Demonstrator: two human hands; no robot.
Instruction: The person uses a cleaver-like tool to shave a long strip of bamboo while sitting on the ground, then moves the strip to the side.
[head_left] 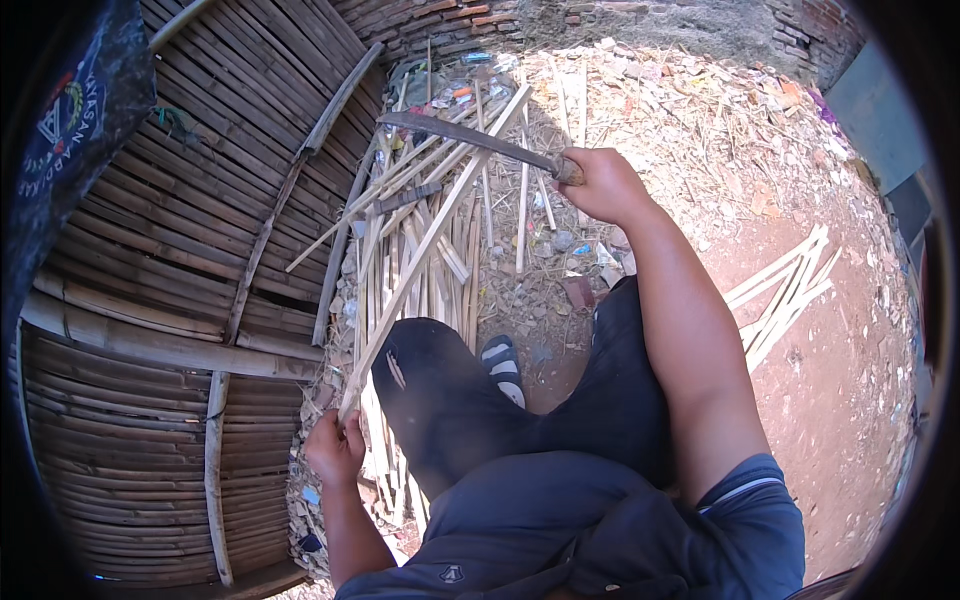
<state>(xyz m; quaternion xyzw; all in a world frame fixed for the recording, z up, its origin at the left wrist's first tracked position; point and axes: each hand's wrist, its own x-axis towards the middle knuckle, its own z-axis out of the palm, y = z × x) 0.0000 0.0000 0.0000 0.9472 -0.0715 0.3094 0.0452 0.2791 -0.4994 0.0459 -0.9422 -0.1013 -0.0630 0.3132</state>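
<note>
A long, pale bamboo strip [430,240] slants from my lower left up toward the top middle, passing beside my bent left knee. My left hand [335,445] is closed round its near end. In my right hand [606,187], held out ahead, is the wooden handle of a machete [470,136]. Its long dark blade points left and crosses the strip near the far end; whether the two touch I cannot tell. Beneath the strip, a pile of split bamboo strips [440,260] lies on the ground along my left side.
A bamboo slat wall [200,180] rises close on my left, with a dark printed sheet [90,140] hanging on it. Farther off stands a brick wall [480,22]. Another small heap of strips [790,290] lies at the right. Litter and shavings cover the ground ahead.
</note>
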